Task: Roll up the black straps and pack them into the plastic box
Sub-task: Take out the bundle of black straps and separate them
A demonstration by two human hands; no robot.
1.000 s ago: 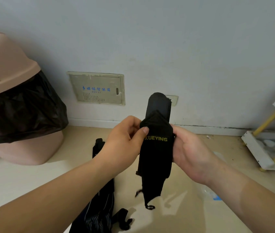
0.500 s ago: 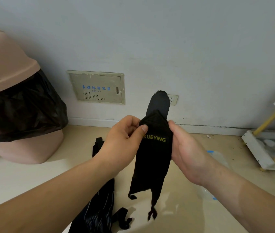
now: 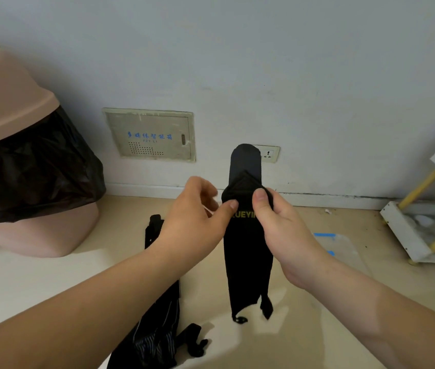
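I hold a black strap [image 3: 248, 257] with yellow lettering upright in front of me; its rounded top end sticks up and its lower end dangles with a small hook. My right hand [image 3: 277, 225] pinches it near the lettering, thumb on the front. My left hand [image 3: 197, 222] touches its left edge with the thumb tip, fingers loosely curled. More black straps [image 3: 158, 328] lie in a heap on the floor under my left forearm. A clear plastic box [image 3: 339, 249] with blue marks lies on the floor to the right.
A pink bin [image 3: 11, 145] with a black liner stands at the left against the wall. A white and yellow rack [image 3: 424, 225] stands at the right. A wall panel [image 3: 150, 135] and a socket [image 3: 268, 154] sit low on the wall.
My right hand has moved from behind the strap to its front, thumb now over the lettering. My left hand has loosened its grip and slid left. The strap hangs straighter and longer.
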